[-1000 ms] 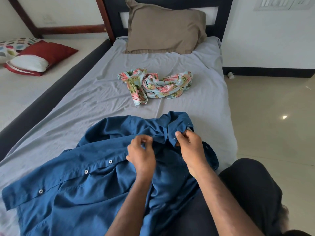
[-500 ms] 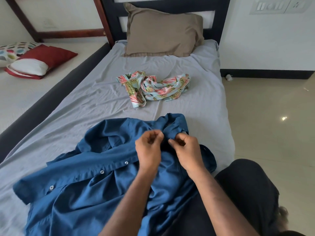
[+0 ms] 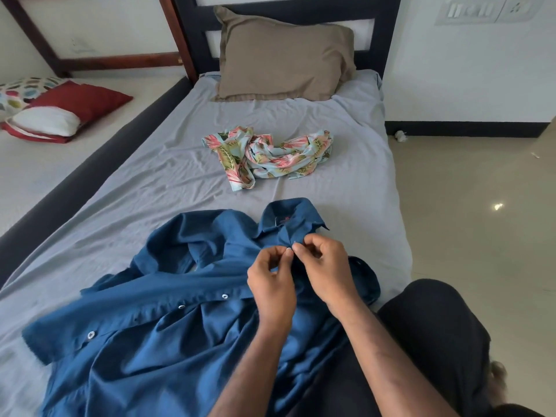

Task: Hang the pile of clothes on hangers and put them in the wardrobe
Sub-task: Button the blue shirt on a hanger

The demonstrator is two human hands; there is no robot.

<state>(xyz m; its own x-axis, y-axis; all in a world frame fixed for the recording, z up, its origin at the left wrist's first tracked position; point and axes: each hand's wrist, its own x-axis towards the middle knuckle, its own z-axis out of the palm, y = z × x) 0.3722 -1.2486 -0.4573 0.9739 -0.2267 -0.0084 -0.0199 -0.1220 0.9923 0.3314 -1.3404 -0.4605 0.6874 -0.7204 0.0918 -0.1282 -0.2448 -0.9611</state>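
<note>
Blue shirt [image 3: 156,335] lies spread on the bed [image 3: 144,188] — left hand [image 3: 272,284] and right hand [image 3: 323,270] both pinch its placket just below the collar (fingertips nearly touching). Floral garment [image 3: 270,155] sits crumpled beyond.

blue shirt [image 3: 156,332]: matt woven cloth, small glossy buttons, possibly plastic | floral garment [image 3: 270,155]: thin, crumpled printed cloth | bedsheet [image 3: 144,200]: smooth grey cloth, creased | pillow [image 3: 282,55]: matt taupe cloth | floor [image 3: 481,206]: glossy tile
</note>
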